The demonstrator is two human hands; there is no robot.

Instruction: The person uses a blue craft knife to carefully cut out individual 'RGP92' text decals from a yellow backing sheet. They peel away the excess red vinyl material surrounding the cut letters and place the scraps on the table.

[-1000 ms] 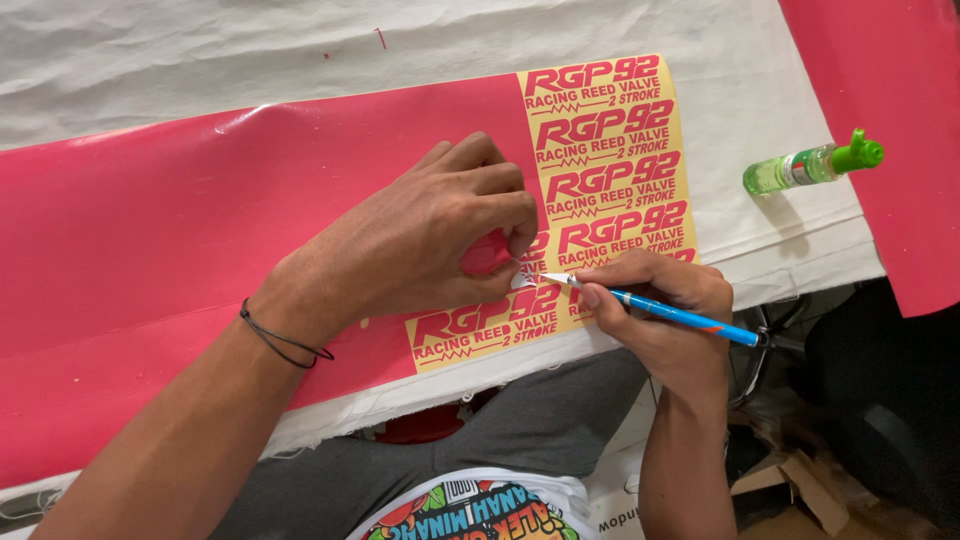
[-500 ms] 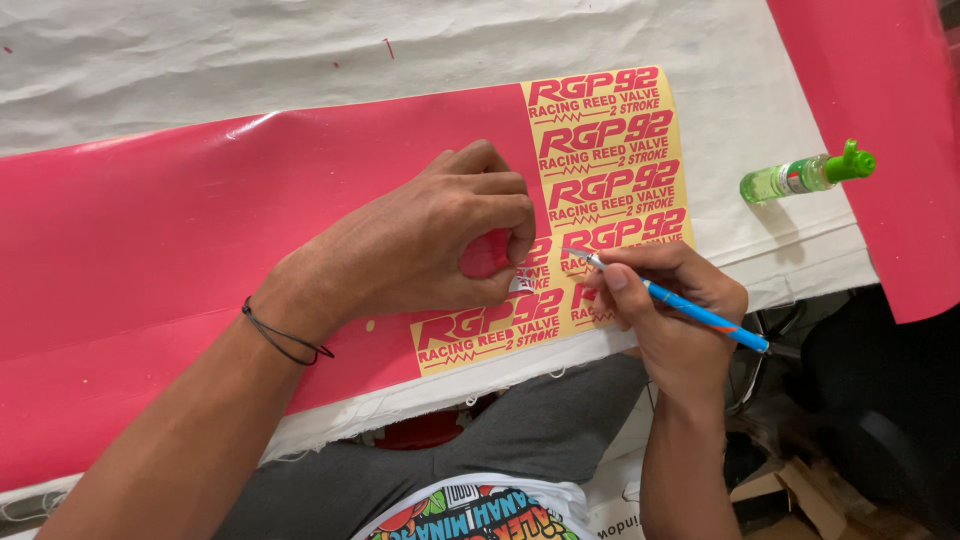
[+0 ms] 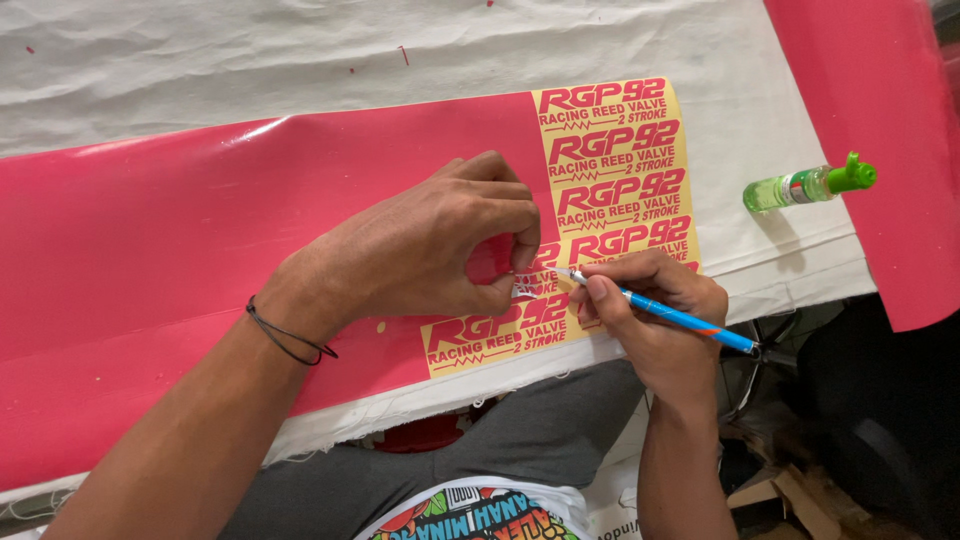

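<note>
A long glossy pink vinyl sheet (image 3: 180,220) lies across a white cloth-covered table (image 3: 250,60). At its right end the pink film is weeded away, leaving rows of pink lettering on yellow backing (image 3: 620,170). My left hand (image 3: 430,250) rests on the sheet and pinches a peeled strip of pink vinyl (image 3: 492,260) between thumb and fingers. A thin black cord circles that wrist. My right hand (image 3: 660,310) grips a blue craft knife (image 3: 680,318) like a pen, its tip touching the backing just right of the left fingertips.
A small green bottle with a green cap (image 3: 808,184) lies on the cloth at the right. Another pink sheet (image 3: 890,130) hangs over the table's right end. The table's near edge runs just below my hands; my grey-trousered lap (image 3: 520,420) and cardboard scraps (image 3: 780,480) are below.
The knife tip lifted up and right off the sheet half a second ago, then came back down-left beside the left fingertips. The left hand keeps its pinch on the vinyl strip.
</note>
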